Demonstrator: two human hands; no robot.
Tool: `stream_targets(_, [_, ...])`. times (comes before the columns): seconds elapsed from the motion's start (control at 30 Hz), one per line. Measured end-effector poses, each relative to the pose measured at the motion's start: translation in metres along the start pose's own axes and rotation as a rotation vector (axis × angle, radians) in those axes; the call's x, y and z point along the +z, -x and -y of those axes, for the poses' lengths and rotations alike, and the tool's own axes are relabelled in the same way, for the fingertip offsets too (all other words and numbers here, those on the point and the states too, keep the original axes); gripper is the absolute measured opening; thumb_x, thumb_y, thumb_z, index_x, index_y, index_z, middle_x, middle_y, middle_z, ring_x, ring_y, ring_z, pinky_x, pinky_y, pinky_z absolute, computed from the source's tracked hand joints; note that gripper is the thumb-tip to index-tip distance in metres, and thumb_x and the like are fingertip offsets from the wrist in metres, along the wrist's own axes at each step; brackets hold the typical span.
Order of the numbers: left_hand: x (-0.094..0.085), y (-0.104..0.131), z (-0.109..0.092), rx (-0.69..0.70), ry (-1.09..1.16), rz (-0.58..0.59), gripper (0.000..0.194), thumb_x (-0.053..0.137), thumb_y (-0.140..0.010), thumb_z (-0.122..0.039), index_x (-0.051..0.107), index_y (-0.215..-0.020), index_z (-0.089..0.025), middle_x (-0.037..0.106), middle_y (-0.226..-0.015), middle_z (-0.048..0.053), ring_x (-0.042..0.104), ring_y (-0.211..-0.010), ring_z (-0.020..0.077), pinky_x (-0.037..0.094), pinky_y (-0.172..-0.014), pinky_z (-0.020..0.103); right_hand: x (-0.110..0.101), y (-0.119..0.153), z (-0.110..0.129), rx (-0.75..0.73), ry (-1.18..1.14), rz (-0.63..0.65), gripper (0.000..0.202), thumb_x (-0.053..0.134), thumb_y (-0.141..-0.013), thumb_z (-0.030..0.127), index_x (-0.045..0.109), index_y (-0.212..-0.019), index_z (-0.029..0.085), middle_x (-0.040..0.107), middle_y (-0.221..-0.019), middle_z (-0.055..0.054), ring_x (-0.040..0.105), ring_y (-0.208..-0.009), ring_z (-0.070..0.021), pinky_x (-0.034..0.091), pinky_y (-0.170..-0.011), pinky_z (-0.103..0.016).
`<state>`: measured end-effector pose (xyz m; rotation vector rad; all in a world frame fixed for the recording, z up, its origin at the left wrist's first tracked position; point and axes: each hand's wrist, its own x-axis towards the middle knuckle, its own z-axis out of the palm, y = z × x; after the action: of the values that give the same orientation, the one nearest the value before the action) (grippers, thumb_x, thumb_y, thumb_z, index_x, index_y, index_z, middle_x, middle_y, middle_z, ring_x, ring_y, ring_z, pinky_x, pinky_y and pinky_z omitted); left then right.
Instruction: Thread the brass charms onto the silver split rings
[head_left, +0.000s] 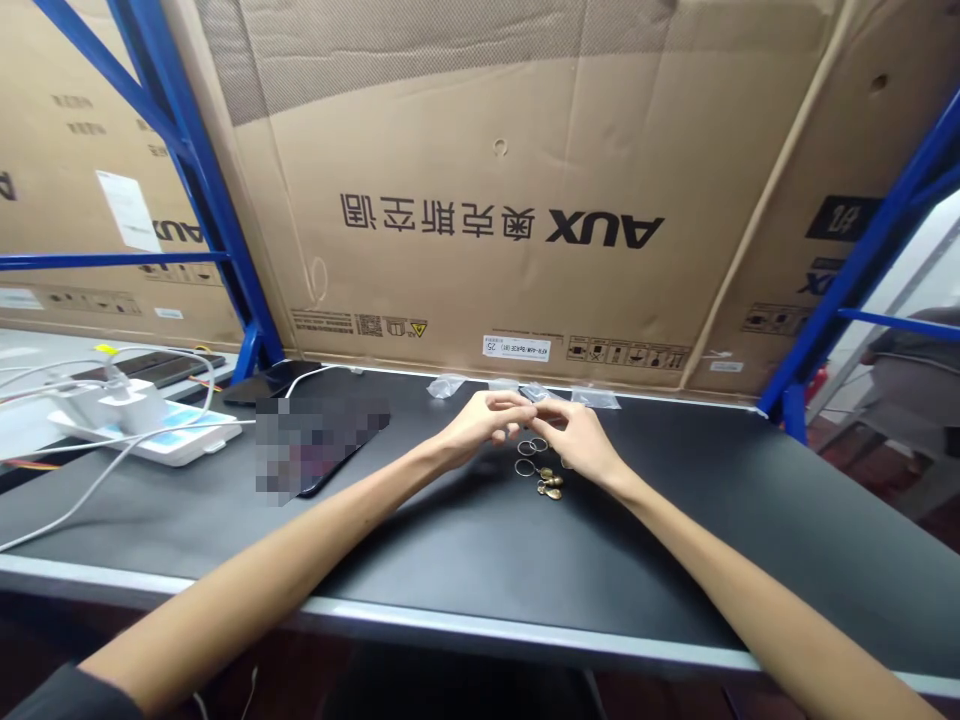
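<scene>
My left hand (486, 422) and my right hand (574, 436) meet above the black table, thumbs and fingertips pinched together. Whatever they grip between them is too small to make out. Just below the fingers lie several metal split rings (526, 467) on the tabletop. Beside these rest small gold-coloured charms (552, 490), partly under my right hand. Behind my hands, crumpled clear plastic bags (535, 392) lie along the back edge of the table.
A phone (345, 450), partly blurred, lies left of my hands. Further left stands a white power strip (176, 435) with plugs and cables. A large cardboard box (450, 290) forms the back wall, between blue metal posts (199, 170). The table's front edge (480, 620) is pale.
</scene>
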<state>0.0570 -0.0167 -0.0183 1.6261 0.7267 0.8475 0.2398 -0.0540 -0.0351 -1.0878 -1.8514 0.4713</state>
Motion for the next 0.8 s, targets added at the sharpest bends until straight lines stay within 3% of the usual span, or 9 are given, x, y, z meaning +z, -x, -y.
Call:
stream_targets(0.17, [0.0, 0.0, -0.002, -0.025, 0.003, 0.028, 0.035, 0.068, -0.081, -0.046, 0.071, -0.091, -0.012, 0.064, -0.082, 0.004, 0.05, -0.058, 0.0066, 0.031, -0.048, 0.019, -0.003, -0.001, -0.006, -0.077, 0.109, -0.119, 0.018, 0.064, -0.088, 0.031, 0.077, -0.099, 0.024, 0.076, -0.103, -0.005, 0.07, -0.095, -0.0236, 0.052, -0.089, -0.038])
stream_targets(0.3, [0.001, 0.001, -0.003, 0.006, -0.067, 0.028, 0.031, 0.066, -0.086, -0.041, 0.066, -0.098, -0.012, 0.065, -0.085, 0.004, 0.054, -0.058, 0.0073, 0.036, -0.047, 0.018, -0.005, -0.002, -0.008, -0.119, 0.173, -0.13, 0.016, 0.063, -0.089, 0.028, 0.077, -0.097, 0.025, 0.075, -0.104, -0.005, 0.068, -0.097, -0.0239, 0.05, -0.091, -0.039])
stream_targets(0.47, [0.001, 0.001, -0.006, 0.181, -0.221, -0.051, 0.036, 0.064, -0.086, -0.042, 0.063, -0.113, -0.017, 0.07, -0.093, 0.005, 0.059, -0.059, 0.0095, 0.037, -0.047, 0.019, -0.008, -0.002, -0.004, -0.122, 0.173, -0.066, 0.018, 0.06, -0.091, 0.028, 0.077, -0.095, 0.028, 0.076, -0.102, -0.003, 0.068, -0.094, -0.0221, 0.049, -0.09, -0.037])
stream_targets(0.63, [-0.003, -0.001, -0.004, 0.307, -0.394, -0.111, 0.024, 0.063, -0.087, -0.038, 0.069, -0.092, -0.016, 0.07, -0.086, 0.003, 0.06, -0.059, 0.0105, 0.047, -0.06, 0.024, -0.008, -0.003, -0.003, -0.062, 0.1, 0.033, 0.021, 0.057, -0.092, 0.031, 0.077, -0.09, 0.024, 0.076, -0.098, -0.003, 0.068, -0.091, -0.0221, 0.05, -0.085, -0.036])
stream_targets(0.8, [-0.007, -0.005, 0.005, 0.348, -0.505, -0.169, 0.019, 0.06, -0.088, -0.036, 0.066, -0.09, -0.018, 0.066, -0.08, 0.0, 0.058, -0.057, 0.0111, 0.047, -0.063, 0.026, -0.005, -0.005, -0.006, 0.022, -0.021, 0.152, 0.028, 0.054, -0.093, 0.037, 0.075, -0.091, 0.018, 0.076, -0.091, -0.006, 0.07, -0.086, -0.0207, 0.054, -0.08, -0.033])
